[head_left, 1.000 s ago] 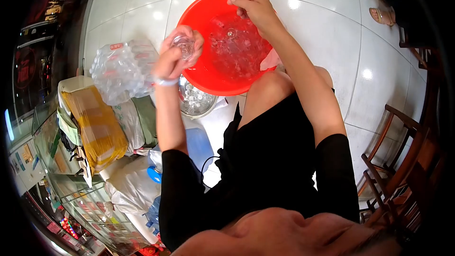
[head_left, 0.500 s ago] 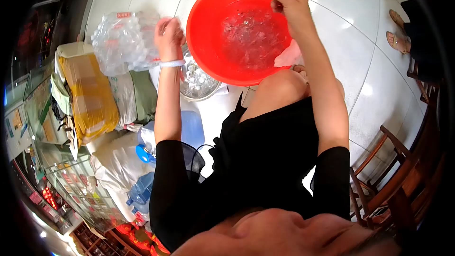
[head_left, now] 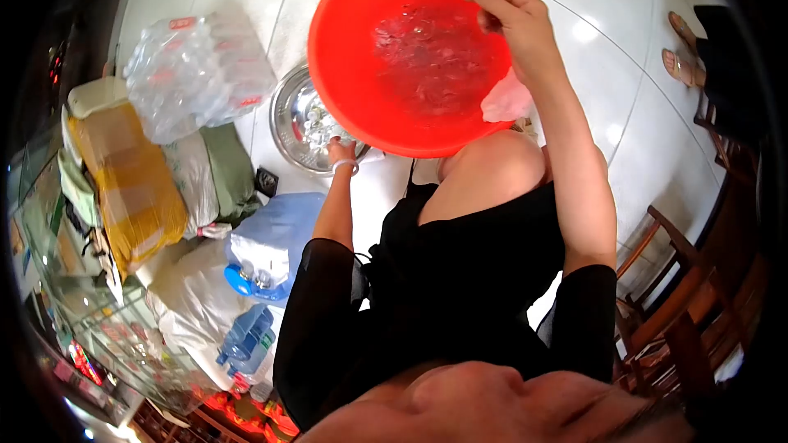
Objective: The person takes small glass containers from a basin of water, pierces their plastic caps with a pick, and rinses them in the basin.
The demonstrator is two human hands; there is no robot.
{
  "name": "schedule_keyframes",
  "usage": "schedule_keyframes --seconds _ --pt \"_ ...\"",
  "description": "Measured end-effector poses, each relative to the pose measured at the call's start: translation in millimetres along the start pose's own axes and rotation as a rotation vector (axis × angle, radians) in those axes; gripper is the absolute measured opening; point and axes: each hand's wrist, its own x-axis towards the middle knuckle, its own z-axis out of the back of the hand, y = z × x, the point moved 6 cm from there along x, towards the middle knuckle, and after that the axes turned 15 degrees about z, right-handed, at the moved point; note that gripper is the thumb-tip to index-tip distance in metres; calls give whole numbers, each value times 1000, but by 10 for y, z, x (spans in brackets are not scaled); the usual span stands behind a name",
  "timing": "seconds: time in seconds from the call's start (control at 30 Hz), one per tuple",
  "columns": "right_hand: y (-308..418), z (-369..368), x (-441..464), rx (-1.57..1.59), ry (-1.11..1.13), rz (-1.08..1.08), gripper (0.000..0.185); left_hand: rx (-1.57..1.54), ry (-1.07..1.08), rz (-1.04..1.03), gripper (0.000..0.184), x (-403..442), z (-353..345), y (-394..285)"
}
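Note:
A large red basin [head_left: 328, 49] holds water with many clear pieces under the surface. Above its right side, my right hand [head_left: 521, 29] pinches a thin, light-coloured stick. Beside the basin on the left stands a round steel bowl [head_left: 283, 119] with small, clear, shiny pieces [head_left: 316, 127] in it. My left hand [head_left: 343, 150], with a white band at the wrist, reaches down at the bowl's near edge, fingers slightly apart. Nothing shows in its fingers, though their tips are partly hidden. A pink, cloth-like thing [head_left: 506, 98] lies at the basin's right rim.
A plastic-wrapped pack of bottles [head_left: 197, 74] lies on the tiled floor. Left of me are a yellow-taped box [head_left: 131, 180], a large blue water jug [head_left: 283, 230] and smaller bottles [head_left: 248, 336]. A wooden chair [head_left: 673, 238] and another person's feet [head_left: 680, 66] are at right.
My left hand has come down from in front of the bottle pack to the steel bowl, and its fingers have loosened. My right hand still holds the stick above the basin. The view has shifted slightly.

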Motion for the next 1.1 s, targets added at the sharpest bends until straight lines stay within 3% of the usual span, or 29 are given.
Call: schedule_keyframes --seconds 0.07,0.37,0.43,0.5,0.6,0.67,0.73,0.77,0.87,0.97,1.03,1.1 --pt "-7 -11 12 -12 -4 4 18 83 -125 -103 50 59 -27 -85" --pt "-39 -114 -21 -48 38 -36 16 158 -35 -272 64 722 -338 75" --pt "-13 -115 -29 -30 36 -26 16 114 -39 -132 63 482 -51 -105" --pt "2 -99 -28 -12 31 -14 16 -55 -54 -160 58 421 207 -195" --pt "-17 -61 -27 -1 19 -11 16 -490 -189 -401 42 442 781 -409" --pt "-7 -66 -22 31 43 21 17 -717 -206 -370 33 -237 1462 -974" --pt "23 -65 -28 47 39 31 17 -742 -193 -570 26 -684 1944 -1448" --pt "39 -70 -28 57 40 41 17 -736 -193 -575 26 -842 2094 -1624" --pt "53 -61 -21 65 23 79 17 -259 157 -868 24 -1528 2042 -2350" --pt "83 -28 -33 97 8 58 16 299 504 -1056 30 -2021 1283 -2652" --pt "89 -5 -30 131 -12 58 16 668 687 -1038 35 -2076 697 -2597" --pt "100 28 -26 160 -34 59 16 1115 668 -957 44 -1967 167 -2481"
